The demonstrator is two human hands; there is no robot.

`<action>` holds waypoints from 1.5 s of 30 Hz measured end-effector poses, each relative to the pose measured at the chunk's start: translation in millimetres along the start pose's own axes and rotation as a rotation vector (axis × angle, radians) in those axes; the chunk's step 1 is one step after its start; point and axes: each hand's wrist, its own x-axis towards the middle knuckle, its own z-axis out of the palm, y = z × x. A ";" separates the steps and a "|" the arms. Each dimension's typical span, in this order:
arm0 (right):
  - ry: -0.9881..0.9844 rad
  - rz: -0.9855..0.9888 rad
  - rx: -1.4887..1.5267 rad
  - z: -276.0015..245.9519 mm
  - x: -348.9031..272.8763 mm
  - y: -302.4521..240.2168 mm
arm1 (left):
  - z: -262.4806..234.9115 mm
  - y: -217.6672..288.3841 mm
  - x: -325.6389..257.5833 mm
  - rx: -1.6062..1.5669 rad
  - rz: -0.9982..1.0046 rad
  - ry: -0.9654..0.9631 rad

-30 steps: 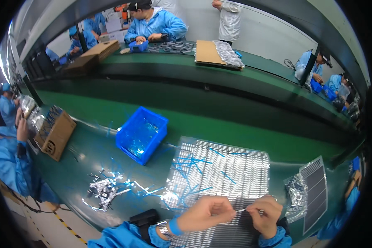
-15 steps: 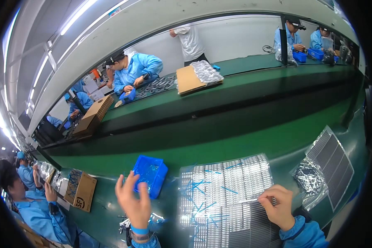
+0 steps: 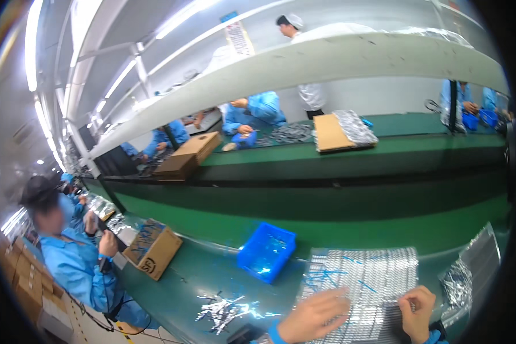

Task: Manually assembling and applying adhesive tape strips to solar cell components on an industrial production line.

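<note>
Fingers of the right hand (image 3: 417,312) pinch something tiny at the near right of the silver tray (image 3: 364,281); left hand (image 3: 312,315) rests open on it. One snag could scatter those blue-tipped pieces (image 3: 327,275).

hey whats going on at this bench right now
A person's left hand and right hand rest on a big silvery tray of small parts lying on the green bench. A blue bin sits just left of the tray, with loose shiny bits in front. Co-workers in blue coats work nearby.
</note>
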 end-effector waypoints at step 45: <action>-0.539 -0.105 -0.430 -17.8 -68.5 23.1 | 115.9 66.1 40.0 -0.684 -0.098 -0.131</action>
